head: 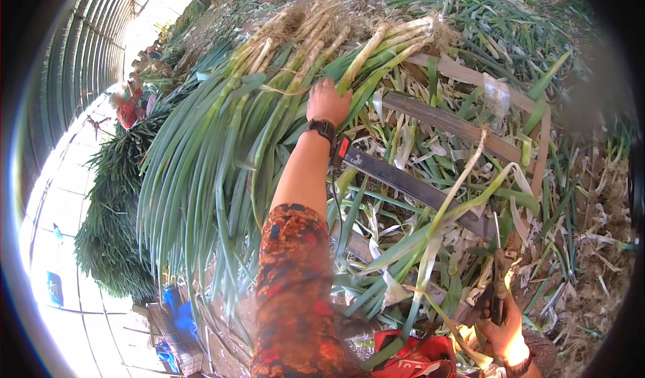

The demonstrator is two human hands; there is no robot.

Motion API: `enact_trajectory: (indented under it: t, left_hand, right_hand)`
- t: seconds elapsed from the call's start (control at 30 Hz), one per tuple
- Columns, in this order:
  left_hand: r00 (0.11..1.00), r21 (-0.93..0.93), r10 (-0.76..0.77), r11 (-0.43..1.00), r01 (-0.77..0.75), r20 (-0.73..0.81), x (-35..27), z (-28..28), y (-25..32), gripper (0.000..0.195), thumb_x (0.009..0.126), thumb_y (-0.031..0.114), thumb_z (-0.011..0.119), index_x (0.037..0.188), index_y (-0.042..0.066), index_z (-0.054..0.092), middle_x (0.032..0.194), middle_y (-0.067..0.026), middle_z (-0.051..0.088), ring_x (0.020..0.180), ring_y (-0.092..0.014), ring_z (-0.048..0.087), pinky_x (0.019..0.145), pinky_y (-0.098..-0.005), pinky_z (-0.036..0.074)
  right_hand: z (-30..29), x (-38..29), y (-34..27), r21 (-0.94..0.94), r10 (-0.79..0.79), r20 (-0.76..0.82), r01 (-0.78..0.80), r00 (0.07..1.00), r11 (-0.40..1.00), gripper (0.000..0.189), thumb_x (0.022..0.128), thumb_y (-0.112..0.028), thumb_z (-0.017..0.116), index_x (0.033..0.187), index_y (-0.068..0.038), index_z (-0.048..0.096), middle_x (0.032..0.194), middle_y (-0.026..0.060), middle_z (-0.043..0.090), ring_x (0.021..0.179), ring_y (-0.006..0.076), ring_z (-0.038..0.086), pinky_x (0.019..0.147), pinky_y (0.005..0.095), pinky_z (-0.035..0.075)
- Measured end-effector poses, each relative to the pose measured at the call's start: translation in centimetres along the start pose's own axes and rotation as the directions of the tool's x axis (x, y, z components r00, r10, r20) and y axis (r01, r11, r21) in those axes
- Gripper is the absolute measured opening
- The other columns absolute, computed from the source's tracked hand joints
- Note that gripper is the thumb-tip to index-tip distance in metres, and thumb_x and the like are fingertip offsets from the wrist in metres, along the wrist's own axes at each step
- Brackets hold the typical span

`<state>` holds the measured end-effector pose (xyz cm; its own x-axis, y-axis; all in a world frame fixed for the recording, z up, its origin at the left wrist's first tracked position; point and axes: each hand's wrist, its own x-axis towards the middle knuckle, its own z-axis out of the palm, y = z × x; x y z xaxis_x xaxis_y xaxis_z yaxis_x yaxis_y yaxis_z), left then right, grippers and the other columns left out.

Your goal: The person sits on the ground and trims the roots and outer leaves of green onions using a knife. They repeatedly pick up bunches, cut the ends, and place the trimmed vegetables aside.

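Observation:
A thick row of long green onions [227, 111], roots at the far end and leaves hanging towards me, lies left of centre. My left hand [330, 101], with a black watch on its wrist, closes around a green onion stalk [367, 58] at the row's right side; its fingertips are partly hidden. At lower right, my right hand [504, 322] grips a dark-handled bladed tool [498, 287], its thin blade pointing up. A single rooted onion [456, 191] with loose outer leaves slants across the rails, apart from the row.
Metal rails [418, 189] run over peeled leaf scraps [403, 146]. Beside my left wrist sits a small black-and-red device [340, 150] with a cord. A red cloth or bag [415, 355] lies below. Another person [128, 111] is far left near a dark green onion heap [118, 202].

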<state>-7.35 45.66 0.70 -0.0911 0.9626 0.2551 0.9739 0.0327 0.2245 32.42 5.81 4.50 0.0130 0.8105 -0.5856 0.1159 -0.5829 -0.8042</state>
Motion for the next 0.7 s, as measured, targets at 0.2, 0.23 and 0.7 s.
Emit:
enact_trajectory:
  t: [0.2, 0.23, 0.7]
  left_hand:
    - [0.999, 0.045, -0.053, 0.998, 0.053, -0.009, 3.8, 3.9, -0.5, 0.056, 0.085, 0.04, 0.065, 0.124, 0.001, 0.051, 0.129, -0.0207, 0.054, 0.122, -0.037, 0.05, 0.102, -0.0448, 0.042]
    - [0.997, 0.043, -0.074, 0.996, 0.073, 0.02, 4.2, 4.2, -0.6, 0.053, 0.086, 0.039, 0.065, 0.121, 0.002, 0.052, 0.126, -0.0203, 0.055, 0.12, -0.037, 0.051, 0.101, -0.0451, 0.042]
    - [0.953, 0.08, -0.19, 0.981, 0.175, 0.236, 10.9, 5.3, -2.8, 0.101, 0.076, 0.077, 0.05, 0.148, 0.008, 0.036, 0.146, -0.0213, 0.043, 0.139, -0.038, 0.034, 0.115, -0.0474, 0.024]
  right_hand:
    - [-0.3, 0.8, -0.6, -0.277, -0.059, 0.114, 0.089, 0.992, 0.957, 0.069, 0.08, -0.025, 0.07, 0.138, -0.01, 0.037, 0.126, 0.0141, 0.044, 0.113, 0.0273, 0.044, 0.097, 0.0334, 0.035]
    - [-0.5, 0.9, -0.6, -0.42, -0.105, 0.202, 0.183, 0.974, 0.889, 0.08, 0.087, -0.036, 0.071, 0.151, -0.013, 0.03, 0.145, 0.0214, 0.039, 0.132, 0.0367, 0.04, 0.11, 0.0385, 0.03]
    - [-1.9, 1.8, -1.1, -0.267, 0.018, 0.136, 0.019, 0.991, 0.964, 0.056, 0.074, -0.015, 0.07, 0.124, 0.0, 0.049, 0.102, 0.0129, 0.061, 0.091, 0.0243, 0.061, 0.082, 0.0349, 0.049]
